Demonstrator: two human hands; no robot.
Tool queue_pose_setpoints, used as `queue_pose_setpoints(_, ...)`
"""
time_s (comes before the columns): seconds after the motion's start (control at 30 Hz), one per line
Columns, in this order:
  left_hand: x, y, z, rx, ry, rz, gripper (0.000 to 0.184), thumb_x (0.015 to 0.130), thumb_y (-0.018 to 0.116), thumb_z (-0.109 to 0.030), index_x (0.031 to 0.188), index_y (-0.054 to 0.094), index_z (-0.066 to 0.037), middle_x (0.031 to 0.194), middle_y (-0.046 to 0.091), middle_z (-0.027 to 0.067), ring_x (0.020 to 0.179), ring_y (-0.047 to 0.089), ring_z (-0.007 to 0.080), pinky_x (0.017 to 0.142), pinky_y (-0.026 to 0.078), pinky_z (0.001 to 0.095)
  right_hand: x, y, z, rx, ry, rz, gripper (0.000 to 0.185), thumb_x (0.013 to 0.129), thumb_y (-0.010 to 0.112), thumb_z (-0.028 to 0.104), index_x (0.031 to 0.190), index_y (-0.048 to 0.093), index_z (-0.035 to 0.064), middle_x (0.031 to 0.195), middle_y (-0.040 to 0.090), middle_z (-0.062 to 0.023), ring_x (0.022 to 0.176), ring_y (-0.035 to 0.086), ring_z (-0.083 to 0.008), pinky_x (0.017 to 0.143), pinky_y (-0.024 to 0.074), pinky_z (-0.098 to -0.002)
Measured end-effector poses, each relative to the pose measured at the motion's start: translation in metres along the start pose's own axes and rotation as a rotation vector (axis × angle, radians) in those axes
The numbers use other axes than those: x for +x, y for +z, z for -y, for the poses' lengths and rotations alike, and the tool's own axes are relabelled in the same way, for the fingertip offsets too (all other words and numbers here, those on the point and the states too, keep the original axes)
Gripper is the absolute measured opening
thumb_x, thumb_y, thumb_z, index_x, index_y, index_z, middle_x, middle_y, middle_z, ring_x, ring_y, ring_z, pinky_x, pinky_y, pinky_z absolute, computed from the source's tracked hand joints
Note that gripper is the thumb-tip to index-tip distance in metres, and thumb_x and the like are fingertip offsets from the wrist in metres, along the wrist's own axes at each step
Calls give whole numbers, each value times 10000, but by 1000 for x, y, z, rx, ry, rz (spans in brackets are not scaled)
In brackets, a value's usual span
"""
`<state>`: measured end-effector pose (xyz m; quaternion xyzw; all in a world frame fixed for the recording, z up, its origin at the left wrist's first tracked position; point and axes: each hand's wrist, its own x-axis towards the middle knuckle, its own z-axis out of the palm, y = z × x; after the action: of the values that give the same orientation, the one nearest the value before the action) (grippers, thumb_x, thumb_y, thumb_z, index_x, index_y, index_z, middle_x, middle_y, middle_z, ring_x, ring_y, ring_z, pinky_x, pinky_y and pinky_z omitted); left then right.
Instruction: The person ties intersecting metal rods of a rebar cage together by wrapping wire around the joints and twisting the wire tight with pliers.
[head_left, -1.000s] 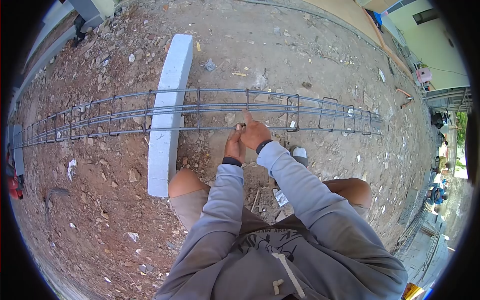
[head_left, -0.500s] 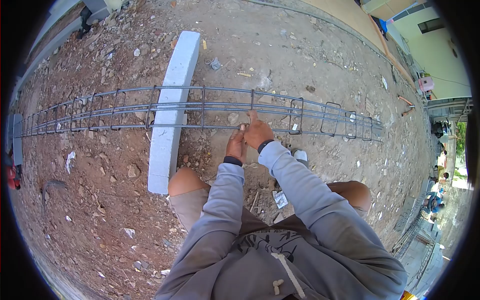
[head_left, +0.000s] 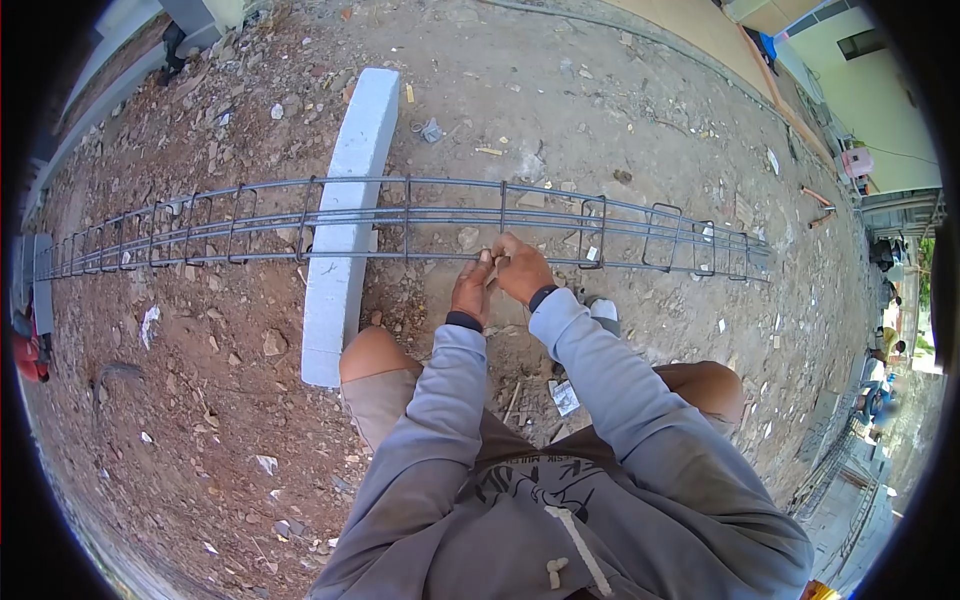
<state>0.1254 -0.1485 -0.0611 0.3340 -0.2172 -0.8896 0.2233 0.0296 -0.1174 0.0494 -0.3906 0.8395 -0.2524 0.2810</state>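
A long rebar cage (head_left: 407, 219) of thin steel bars and rectangular stirrups runs across in front of me. At its near bar, my left hand (head_left: 473, 290) has its fingers closed against the steel, thumb uppermost. Right beside it my right hand (head_left: 523, 269) has curled fingers pinched together at the lower end of a stirrup (head_left: 503, 203). Both hands almost touch. Anything small between the right fingertips is hidden. Under the cage, left of my hands, lies a pale rectangular beam (head_left: 340, 240) that props it up.
Rubble and paper scraps litter the dirt ground (head_left: 220, 400). A grey block (head_left: 42, 285) stands under the cage's far left end, near a person in red (head_left: 30, 358). An orange-handled tool (head_left: 818, 207) lies to the right. Other people are at the far right.
My right index finger, stretched along the stirrup before, has curled back to the near bar. The right hand has shifted slightly right; the left hand stays at the bar.
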Motion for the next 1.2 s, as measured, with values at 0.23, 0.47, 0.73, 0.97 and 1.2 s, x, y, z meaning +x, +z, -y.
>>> queue_pose_setpoints(0.23,-11,10,-10,154,-62,-179,465,844,623,-429,1189,559,-123,1157,578,5,1149,462,150,931,304,386,-26,12,-15,65,-201,-169,88,806,531,70,887,562,83,902,644,-169,843,617,-365,703,492,-447)
queue_pose_setpoints(0.47,-2,-3,-22,198,-131,-95,413,804,690,-379,1119,598,-128,1063,604,2,1043,516,159,863,355,376,-35,22,-26,188,-85,-196,204,803,515,45,999,573,58,895,642,-168,795,626,-338,689,499,-422)
queue_pose_setpoints(0.73,-2,3,-27,310,-67,-113,342,795,716,-304,1049,613,-99,953,625,-15,928,559,129,807,379,346,-63,31,-27,163,94,-132,193,825,517,124,934,603,-11,726,627,-212,636,635,-317,606,506,-408)
queue_pose_setpoints(0.97,10,-13,-22,262,0,58,226,825,685,-218,1006,621,-100,881,629,-7,799,579,96,686,419,246,-37,9,13,-453,-207,173,159,766,522,122,857,597,15,763,640,-219,715,640,-357,629,505,-444)
queue_pose_setpoints(1.2,7,-4,-21,75,-45,16,151,847,649,-168,980,614,-107,933,638,2,873,587,126,788,448,299,-3,-41,17,-615,-437,84,167,749,583,144,884,597,48,824,654,-149,785,647,-324,655,515,-436)
